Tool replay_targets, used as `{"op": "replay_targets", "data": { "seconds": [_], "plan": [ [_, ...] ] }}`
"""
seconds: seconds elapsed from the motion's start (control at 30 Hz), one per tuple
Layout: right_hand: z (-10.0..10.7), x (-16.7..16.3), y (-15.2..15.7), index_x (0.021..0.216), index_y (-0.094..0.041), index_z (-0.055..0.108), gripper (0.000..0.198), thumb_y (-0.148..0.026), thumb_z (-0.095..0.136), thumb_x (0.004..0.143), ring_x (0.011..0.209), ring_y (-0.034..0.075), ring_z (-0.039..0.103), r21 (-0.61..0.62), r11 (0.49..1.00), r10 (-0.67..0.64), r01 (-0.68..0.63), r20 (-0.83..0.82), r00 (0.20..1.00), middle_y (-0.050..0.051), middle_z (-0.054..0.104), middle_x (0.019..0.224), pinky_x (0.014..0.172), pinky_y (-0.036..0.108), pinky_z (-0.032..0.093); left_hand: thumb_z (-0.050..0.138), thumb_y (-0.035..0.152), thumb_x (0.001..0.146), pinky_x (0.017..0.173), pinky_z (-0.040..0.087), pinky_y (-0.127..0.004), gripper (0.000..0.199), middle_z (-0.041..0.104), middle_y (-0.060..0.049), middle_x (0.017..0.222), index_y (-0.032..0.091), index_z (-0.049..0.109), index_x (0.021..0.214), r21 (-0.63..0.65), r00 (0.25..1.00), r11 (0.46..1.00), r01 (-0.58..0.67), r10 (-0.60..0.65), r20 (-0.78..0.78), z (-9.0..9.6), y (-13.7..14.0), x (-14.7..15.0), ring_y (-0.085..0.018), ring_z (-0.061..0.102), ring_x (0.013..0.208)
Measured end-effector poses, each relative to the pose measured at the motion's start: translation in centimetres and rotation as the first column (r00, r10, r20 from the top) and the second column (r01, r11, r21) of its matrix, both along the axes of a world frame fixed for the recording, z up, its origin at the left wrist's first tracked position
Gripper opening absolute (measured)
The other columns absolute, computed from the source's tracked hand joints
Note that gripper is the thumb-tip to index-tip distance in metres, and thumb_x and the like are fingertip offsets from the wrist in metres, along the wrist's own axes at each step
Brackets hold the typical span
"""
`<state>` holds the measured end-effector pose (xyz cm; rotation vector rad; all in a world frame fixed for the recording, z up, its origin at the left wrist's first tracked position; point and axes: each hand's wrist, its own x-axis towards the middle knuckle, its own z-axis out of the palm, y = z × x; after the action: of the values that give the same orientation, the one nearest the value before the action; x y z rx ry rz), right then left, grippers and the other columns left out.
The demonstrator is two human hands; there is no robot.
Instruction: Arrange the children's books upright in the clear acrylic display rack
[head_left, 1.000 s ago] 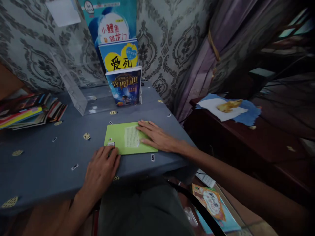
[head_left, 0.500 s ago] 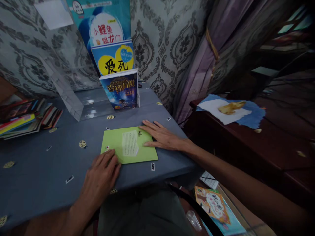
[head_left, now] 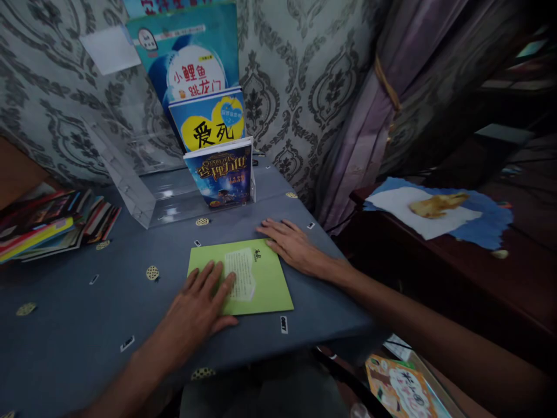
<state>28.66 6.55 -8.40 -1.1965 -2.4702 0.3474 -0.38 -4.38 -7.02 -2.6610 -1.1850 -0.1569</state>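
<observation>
A green book (head_left: 272, 284) with a pale text panel lies flat on the grey-blue tablecloth (head_left: 100, 325). My left hand (head_left: 202, 299) rests on its near left part, fingers spread over the cover and reaching the text panel, thumb by the near edge. At the far right corner, my right hand (head_left: 289, 244) lies open, its fingers touching or just over the corner and its palm beside the book. Neither hand has anything in its grasp.
Behind the book, a clear acrylic stand (head_left: 143, 203) holds several upright books, a blue one (head_left: 226, 180) in front. A book stack (head_left: 56, 220) lies at the left. At the right, a dark red surface carries a blue cloth (head_left: 487, 223). An orange-covered book (head_left: 404, 386) lies below.
My left hand has slid from the book's near left corner farther onto its cover. My right hand has shifted toward the far right corner, off the text area. The camera view has tilted slightly.
</observation>
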Motion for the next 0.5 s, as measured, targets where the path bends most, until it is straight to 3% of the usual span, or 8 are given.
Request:
{"op": "replay_targets", "data": {
  "seconds": [0.17, 0.3, 0.4, 0.5],
  "plan": [
    [0.2, 0.3, -0.1, 0.135, -0.023, 0.061, 0.043, -0.031, 0.034, 0.103, 0.142, 0.025, 0.045, -0.009, 0.998, 0.068, -0.069, -0.047, 0.997, 0.010, 0.056, 0.147, 0.120, 0.053, 0.029, 0.043, 0.037, 0.103, 0.097, 0.054, -0.048, 0.047, 0.063, -0.019, 0.135, 0.014, 0.046, 0.144, 0.216, 0.986, 0.963, 0.159, -0.144, -0.081, 0.4, -0.8, 0.6, -0.037, 0.058, 0.128],
    [0.6, 0.5, -0.3, 0.132, -0.021, 0.064, 0.042, -0.036, 0.038, 0.103, 0.139, 0.027, 0.048, -0.044, 0.994, 0.092, -0.100, -0.147, 0.985, 0.012, 0.060, 0.143, 0.119, 0.056, 0.030, 0.046, 0.014, 0.098, 0.088, 0.059, -0.043, 0.029, 0.073, -0.017, 0.115, 0.007, 0.057, 0.125, 0.355, 0.979, 0.914, 0.197, -0.200, -0.027, 1.4, -0.7, 1.2, -0.033, 0.069, 0.111],
    [1.4, 0.6, -0.4, 0.127, -0.022, 0.067, 0.045, -0.045, 0.037, 0.104, 0.135, 0.027, 0.053, -0.134, 0.981, 0.096, -0.138, -0.280, 0.955, 0.010, 0.064, 0.139, 0.118, 0.056, 0.030, 0.044, 0.008, 0.098, 0.081, 0.061, -0.034, 0.022, 0.077, -0.014, 0.102, 0.007, 0.059, 0.114, 0.365, 0.966, 0.911, 0.194, -0.241, 0.090, 2.6, 0.0, 1.3, -0.027, 0.073, 0.101],
    [2.6, 0.5, -0.5, 0.114, -0.023, 0.074, 0.052, -0.055, 0.034, 0.103, 0.126, 0.027, 0.060, -0.270, 0.950, 0.024, -0.160, -0.448, 0.894, 0.010, 0.068, 0.132, 0.114, 0.052, 0.038, 0.038, 0.011, 0.102, 0.073, 0.059, -0.025, 0.022, 0.076, -0.010, 0.091, 0.010, 0.057, 0.112, 0.270, 0.938, 0.954, 0.132, -0.208, 0.278, 3.8, 0.6, 0.9, -0.019, 0.075, 0.087]
  ]
}}
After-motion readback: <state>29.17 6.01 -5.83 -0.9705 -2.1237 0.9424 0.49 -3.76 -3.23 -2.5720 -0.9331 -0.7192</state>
